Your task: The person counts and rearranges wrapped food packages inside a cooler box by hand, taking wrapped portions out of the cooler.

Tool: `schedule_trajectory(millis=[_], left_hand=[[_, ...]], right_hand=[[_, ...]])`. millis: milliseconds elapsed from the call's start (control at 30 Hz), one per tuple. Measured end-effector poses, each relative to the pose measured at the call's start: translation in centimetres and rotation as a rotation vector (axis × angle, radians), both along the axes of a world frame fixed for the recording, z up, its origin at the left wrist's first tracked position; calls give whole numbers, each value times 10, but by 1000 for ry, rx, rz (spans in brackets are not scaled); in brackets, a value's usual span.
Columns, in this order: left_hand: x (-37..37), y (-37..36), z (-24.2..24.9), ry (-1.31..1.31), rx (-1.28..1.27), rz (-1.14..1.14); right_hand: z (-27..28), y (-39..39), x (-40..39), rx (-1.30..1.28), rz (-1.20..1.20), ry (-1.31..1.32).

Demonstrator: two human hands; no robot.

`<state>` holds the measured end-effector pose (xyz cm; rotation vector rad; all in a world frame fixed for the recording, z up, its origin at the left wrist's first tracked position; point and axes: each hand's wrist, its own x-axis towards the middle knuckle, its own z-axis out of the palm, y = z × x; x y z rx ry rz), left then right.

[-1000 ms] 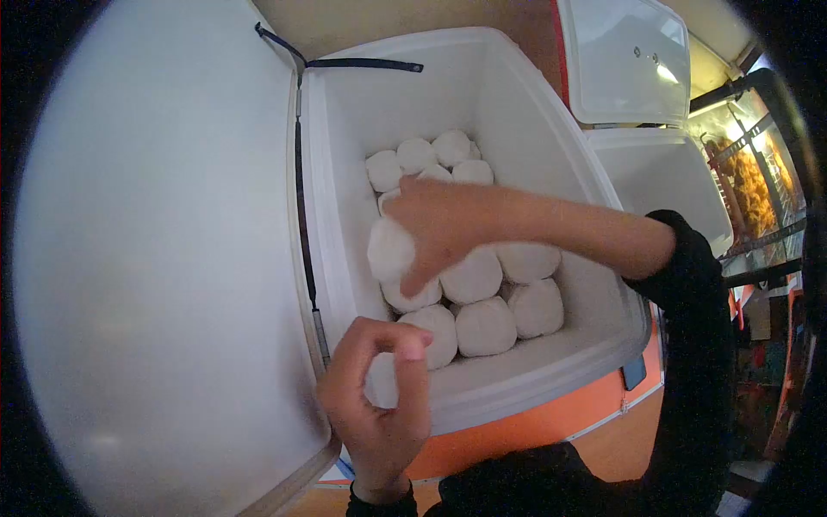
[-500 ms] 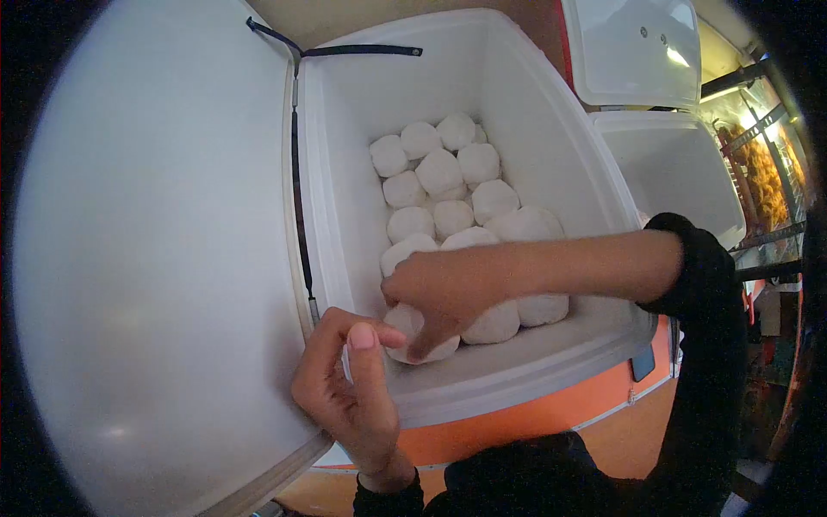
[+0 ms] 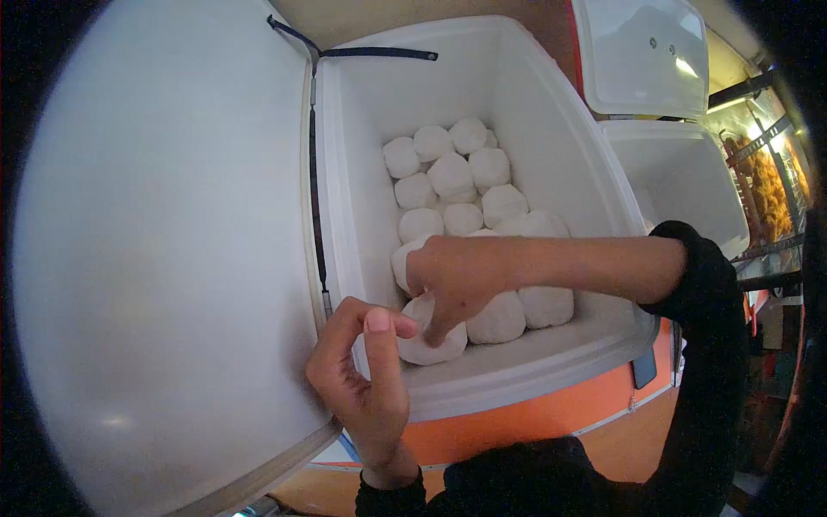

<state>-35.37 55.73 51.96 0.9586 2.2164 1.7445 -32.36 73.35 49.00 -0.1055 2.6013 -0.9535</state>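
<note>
White rounded balls, which look like dough, lie close together in the bottom of a deep white cooler box. My right hand reaches down into its near left part. Its thumb presses against the nearest dough ball, and its other fingers bend down behind that ball, their tips hidden. Over the near left rim is my left hand, palm towards me. Thumb and forefinger are bent together there, with nothing visible between them, and the other fingers are curled.
The big white lid stands open on the left, with a black strap at its back corner. A second white box with a raised lid is at the right. Beyond it is a metal rack. Orange surface shows below the cooler.
The view has shifted slightly, so the cooler appears a little further right. My right hand keeps its place at the nearest ball, its wrist slightly more bent. My left hand keeps its curled shape.
</note>
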Motion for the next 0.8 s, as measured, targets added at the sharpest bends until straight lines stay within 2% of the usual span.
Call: schedule_trajectory(millis=[67, 167, 300, 367, 400, 467, 500, 533, 567, 600, 667, 700, 767, 800], left_hand=[[0, 0, 0, -1, -1, 6], [1, 1, 2, -23, 20, 16], [0, 2, 2, -32, 53, 23], [-2, 1, -1, -44, 63, 15], [-2, 1, -3, -64, 76, 4], [-6, 8, -10, 9, 74, 17], [-7, 10, -9, 80, 74, 34], [-2, 7, -3, 60, -18, -14], [1, 7, -1, 72, 0, 2], [0, 8, -2, 100, -62, 22], [2, 12, -9, 170, -119, 29], [4, 13, -2, 180, -95, 48], [10, 14, 12, -308, 81, -141], [11, 15, 11, -356, 106, -158]], right_hand=[[-2, 6, -7, -102, 11, -225], [6, -1, -9, -88, -5, -370], [-6, -26, 10, -74, 18, -203], [-20, -29, 20, -104, 12, 50], [-4, -25, 19, -100, 14, 54], [29, -6, 14, -273, -190, -276], [32, 0, 14, -256, -186, -266], [32, 8, 14, -333, -265, -143], [35, 13, 16, -409, -335, -18], [40, 13, 18, -389, -316, -7], [48, 3, 27, -655, -624, 170], [46, -1, 27, -635, -601, 182], [34, -7, 25, -704, -747, 423], [34, -8, 24, -692, -724, 436]])
